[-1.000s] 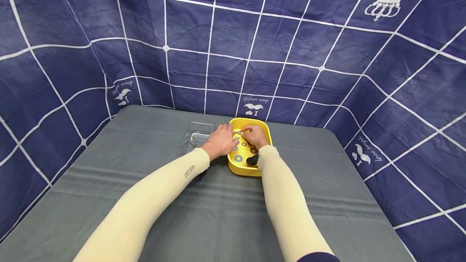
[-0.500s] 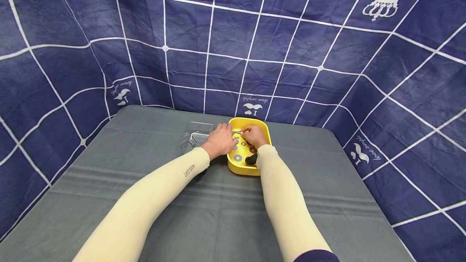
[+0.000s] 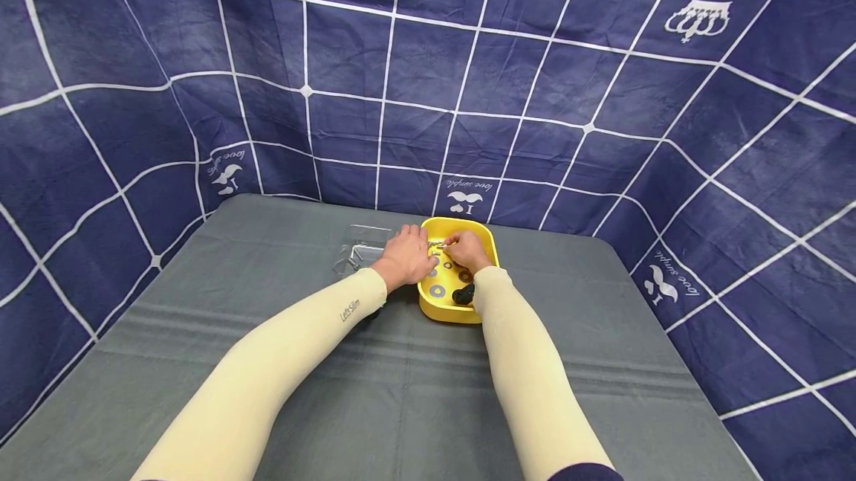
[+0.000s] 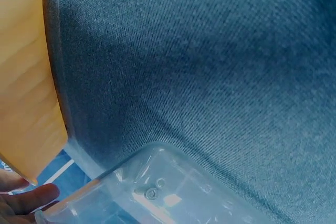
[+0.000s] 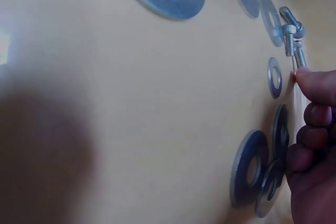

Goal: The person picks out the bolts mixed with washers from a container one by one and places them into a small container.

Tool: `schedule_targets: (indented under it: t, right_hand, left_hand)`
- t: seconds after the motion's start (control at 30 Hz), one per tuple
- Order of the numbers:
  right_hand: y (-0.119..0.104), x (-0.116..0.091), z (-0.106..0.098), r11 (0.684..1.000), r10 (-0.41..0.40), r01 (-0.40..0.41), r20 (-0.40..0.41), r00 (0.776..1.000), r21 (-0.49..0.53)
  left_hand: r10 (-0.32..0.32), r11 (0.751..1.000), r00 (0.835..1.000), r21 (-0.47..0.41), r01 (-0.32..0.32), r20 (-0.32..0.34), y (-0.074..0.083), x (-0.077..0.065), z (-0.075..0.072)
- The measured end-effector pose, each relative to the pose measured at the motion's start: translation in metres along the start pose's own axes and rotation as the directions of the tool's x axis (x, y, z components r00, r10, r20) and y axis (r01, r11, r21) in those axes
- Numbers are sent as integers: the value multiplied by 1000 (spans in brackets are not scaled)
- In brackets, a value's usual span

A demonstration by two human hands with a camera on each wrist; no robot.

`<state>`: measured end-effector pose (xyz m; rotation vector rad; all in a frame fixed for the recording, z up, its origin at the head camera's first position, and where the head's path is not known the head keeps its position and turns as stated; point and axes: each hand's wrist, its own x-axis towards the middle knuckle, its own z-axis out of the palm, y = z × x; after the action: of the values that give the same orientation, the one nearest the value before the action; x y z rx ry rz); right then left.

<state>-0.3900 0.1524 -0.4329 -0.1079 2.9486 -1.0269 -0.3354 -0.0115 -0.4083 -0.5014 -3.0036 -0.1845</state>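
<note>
My right hand (image 3: pixel 466 249) reaches into the yellow bin (image 3: pixel 449 314) at the far middle of the table. Its thumb and finger pinch the end of a small silver screw (image 5: pixel 300 56) in the right wrist view, the other fingers curled. More screws (image 5: pixel 288 36) lie just beyond it. Several flat washers (image 5: pixel 252 170) are spread over the bin floor. My left hand (image 3: pixel 406 256) grips the bin's left rim, its thumb over the inside. Beside that hand stands a clear plastic box (image 4: pixel 157 169) with silver screws (image 4: pixel 151 193) in it.
A black object (image 3: pixel 463 294) lies in the bin's near right corner, partly behind my right sleeve. The table has a grey cloth cover (image 3: pixel 401 392). Blue curtains with white lines (image 3: pixel 428 139) hang behind and along both sides.
My right fingers shift only slightly at the screws inside the bin. My left hand stays at the rim, and the bin and clear box stay in place.
</note>
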Motion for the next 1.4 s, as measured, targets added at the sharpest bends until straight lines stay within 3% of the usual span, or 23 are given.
schedule_targets:
  t: [0.33, 0.7, 1.07, 1.4]
  right_hand:
    - [-4, -1, -1, 996, -26, 28, 28, 999, -85]
    - [-18, -7, -9, 993, -75, 78, 40, 996, -85]
    - [-30, -7, -24, 967, -205, 203, 7, 979, -151]
    - [-40, -5, -30, 959, -234, 231, 2, 972, -165]
  left_hand:
    - [18, 998, 1000, 57, -16, -18, -1, -3, -4]
    - [0, 993, 1000, 119, -1, 14, -4, -2, -6]
    - [-20, 993, 1000, 112, 21, -5, -7, -5, -11]
    - [0, 994, 1000, 107, 4, -31, -18, -10, -17]
